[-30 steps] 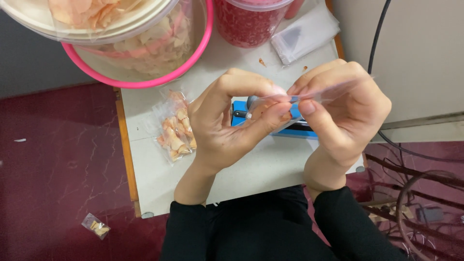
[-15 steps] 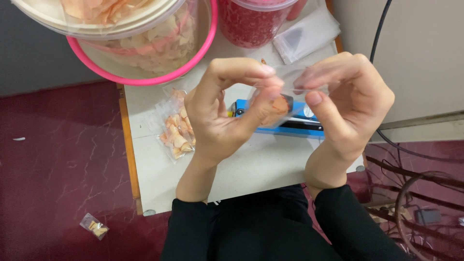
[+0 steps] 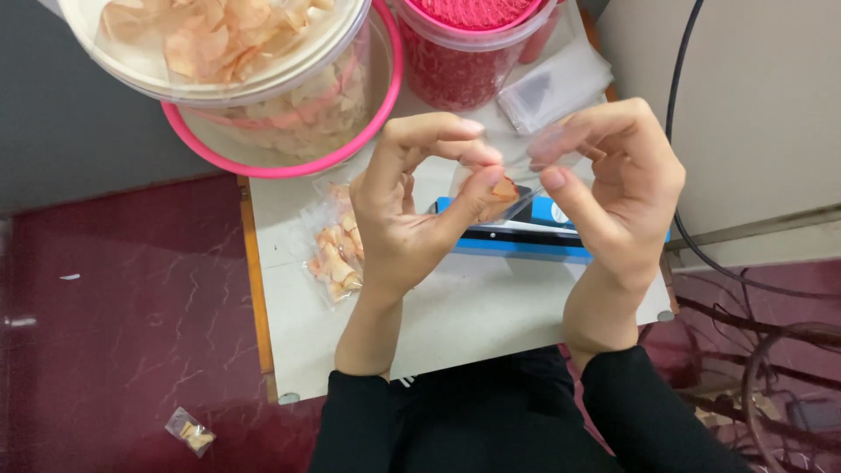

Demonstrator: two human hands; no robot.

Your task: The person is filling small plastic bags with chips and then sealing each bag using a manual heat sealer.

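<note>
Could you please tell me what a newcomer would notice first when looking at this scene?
First, the left hand and right hand raised at the centre, pinching a small clear bag with an orange chip inside between them. Behind them, at the table's far edge, stands a big pink-rimmed tub full of pale chips, with a red container to its right. A blue sealer lies on the table under the hands.

Single head cam, looks straight down, close over small table [image 3: 455, 324].

Below me lay a dark red marbled floor [image 3: 131, 333], glossy under soft light. A small pale surface [image 3: 473, 315] with a wooden edge stood against a beige wall [image 3: 762, 114], grey wall [image 3: 79, 131] opposite.
</note>
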